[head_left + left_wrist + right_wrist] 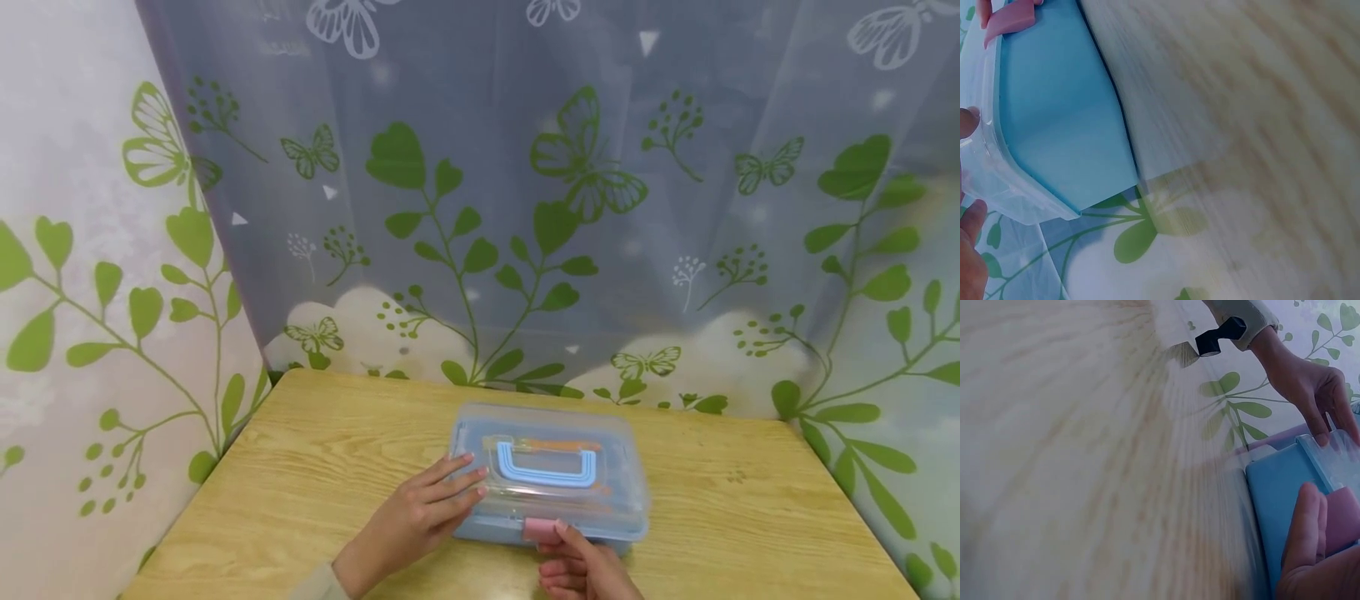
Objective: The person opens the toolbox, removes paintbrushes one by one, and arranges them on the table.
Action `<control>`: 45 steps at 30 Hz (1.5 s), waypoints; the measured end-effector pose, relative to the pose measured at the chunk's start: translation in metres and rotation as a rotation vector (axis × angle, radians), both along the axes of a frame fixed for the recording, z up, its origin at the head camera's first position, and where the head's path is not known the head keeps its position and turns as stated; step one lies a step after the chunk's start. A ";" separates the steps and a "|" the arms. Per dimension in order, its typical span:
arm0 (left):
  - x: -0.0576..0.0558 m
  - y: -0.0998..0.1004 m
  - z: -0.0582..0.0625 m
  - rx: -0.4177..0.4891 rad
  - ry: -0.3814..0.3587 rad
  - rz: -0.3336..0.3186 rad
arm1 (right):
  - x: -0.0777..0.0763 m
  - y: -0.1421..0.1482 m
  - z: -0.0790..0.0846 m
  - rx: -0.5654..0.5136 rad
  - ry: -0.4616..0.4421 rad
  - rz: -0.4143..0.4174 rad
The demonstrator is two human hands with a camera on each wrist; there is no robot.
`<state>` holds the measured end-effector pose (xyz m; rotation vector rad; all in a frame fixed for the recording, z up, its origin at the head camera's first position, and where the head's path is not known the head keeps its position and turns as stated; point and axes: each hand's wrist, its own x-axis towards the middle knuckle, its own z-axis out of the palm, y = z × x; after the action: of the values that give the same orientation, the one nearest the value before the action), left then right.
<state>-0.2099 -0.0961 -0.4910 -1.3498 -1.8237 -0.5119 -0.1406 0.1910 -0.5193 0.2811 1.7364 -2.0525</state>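
A storage box with a clear lid [480,417] and a blue base [1063,106] sits on the wooden table. On the lid lies a light-blue carrying handle [546,477], and orange items show faintly through the plastic. My left hand [423,508] rests on the lid's left end, its fingers fairly straight. At the front edge my right hand [585,567] pinches a pink latch [540,530] with the thumb on it and the other fingers curled below. The latch [1013,19] stands tilted out from the blue wall in the left wrist view.
Wood-grain table [337,450] surface extends on both sides of the box. Curtains [480,250] printed with green leaves and butterflies hang behind the table and at its sides. A black wrist-worn device [1219,337] shows at the left sleeve [1254,319].
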 end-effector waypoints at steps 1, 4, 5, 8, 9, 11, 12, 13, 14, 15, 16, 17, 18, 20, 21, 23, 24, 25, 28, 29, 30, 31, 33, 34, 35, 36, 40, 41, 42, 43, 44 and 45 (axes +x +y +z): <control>0.000 0.000 0.000 0.003 0.001 -0.002 | 0.000 0.000 0.000 -0.002 -0.004 -0.004; 0.000 0.001 -0.001 0.004 0.001 -0.005 | 0.000 0.000 0.000 -0.021 -0.022 -0.014; 0.000 0.001 -0.001 0.003 -0.004 -0.004 | 0.000 0.000 0.000 -0.033 -0.031 -0.019; 0.000 0.001 -0.001 -0.003 -0.019 0.000 | 0.000 0.000 0.000 -0.068 -0.054 -0.031; 0.000 0.001 -0.001 -0.005 -0.026 0.002 | 0.000 0.000 0.000 -0.080 -0.060 -0.035; 0.000 0.001 -0.001 -0.005 -0.033 0.004 | 0.000 0.000 0.000 -0.095 -0.065 -0.039; 0.000 0.001 -0.001 -0.005 -0.033 0.005 | 0.000 0.000 -0.001 -0.099 -0.064 -0.041; 0.000 0.001 -0.001 -0.005 -0.030 0.006 | 0.000 0.000 -0.001 -0.100 -0.063 -0.042; 0.000 0.001 -0.001 -0.005 -0.031 0.006 | 0.000 0.000 -0.001 -0.102 -0.063 -0.045; 0.000 0.001 -0.001 -0.005 -0.032 0.006 | 0.000 0.000 -0.001 -0.103 -0.065 -0.046; 0.000 0.001 -0.001 -0.005 -0.033 0.006 | 0.000 0.000 -0.001 -0.103 -0.066 -0.047; 0.000 0.001 -0.002 -0.006 -0.035 0.006 | -0.001 0.000 -0.002 -0.105 -0.068 -0.049; 0.000 0.001 -0.002 -0.007 -0.038 0.007 | -0.001 0.000 -0.002 -0.107 -0.071 -0.052; 0.000 0.001 -0.002 -0.008 -0.046 0.008 | -0.001 0.000 -0.002 -0.113 -0.077 -0.060; 0.000 0.001 -0.002 -0.008 -0.048 0.008 | -0.001 -0.001 -0.002 -0.116 -0.079 -0.064; 0.000 0.001 -0.002 -0.008 -0.050 0.008 | -0.001 -0.001 -0.002 -0.119 -0.081 -0.073; 0.000 0.001 -0.002 -0.007 -0.049 0.007 | -0.001 -0.001 -0.002 -0.121 -0.082 -0.077; 0.000 0.001 -0.002 -0.005 -0.046 0.006 | -0.001 -0.002 -0.002 -0.121 -0.081 -0.081; 0.000 0.001 -0.003 -0.003 -0.049 0.003 | -0.001 -0.003 -0.002 -0.120 -0.079 -0.088; 0.000 0.001 -0.003 -0.004 -0.054 0.002 | -0.001 -0.003 -0.002 -0.120 -0.077 -0.088; 0.000 0.000 -0.003 -0.004 -0.058 0.002 | 0.000 -0.003 -0.002 -0.121 -0.076 -0.090; 0.000 0.000 -0.003 -0.004 -0.063 0.001 | -0.001 -0.004 -0.002 -0.120 -0.076 -0.091; 0.000 0.000 -0.003 -0.003 -0.069 -0.002 | -0.001 -0.004 -0.002 -0.117 -0.076 -0.096; 0.000 0.000 -0.002 -0.002 -0.071 -0.003 | -0.001 -0.004 -0.002 -0.114 -0.078 -0.102; 0.000 0.000 -0.002 -0.001 -0.069 -0.003 | -0.001 -0.004 -0.002 -0.112 -0.078 -0.106; 0.000 0.000 -0.002 0.001 -0.067 -0.003 | -0.001 -0.005 -0.002 -0.110 -0.079 -0.110; 0.001 0.001 -0.003 0.001 -0.069 0.000 | -0.001 -0.005 -0.002 -0.099 -0.085 -0.113; 0.001 0.000 -0.003 0.000 -0.069 0.002 | -0.001 -0.005 -0.001 -0.098 -0.086 -0.109; 0.001 0.000 -0.003 -0.001 -0.070 0.004 | -0.001 -0.005 -0.001 -0.097 -0.090 -0.107; 0.001 0.000 -0.003 -0.001 -0.072 0.006 | -0.001 -0.005 0.000 -0.095 -0.094 -0.104; 0.001 0.000 -0.003 -0.003 -0.074 0.008 | -0.001 -0.005 0.000 -0.096 -0.097 -0.103; 0.001 0.000 -0.003 -0.005 -0.077 0.011 | -0.001 -0.005 0.001 -0.098 -0.098 -0.100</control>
<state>-0.2089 -0.0966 -0.4939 -1.3393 -1.8945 -0.5616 -0.1415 0.1859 -0.5185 0.4383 1.5881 -2.1482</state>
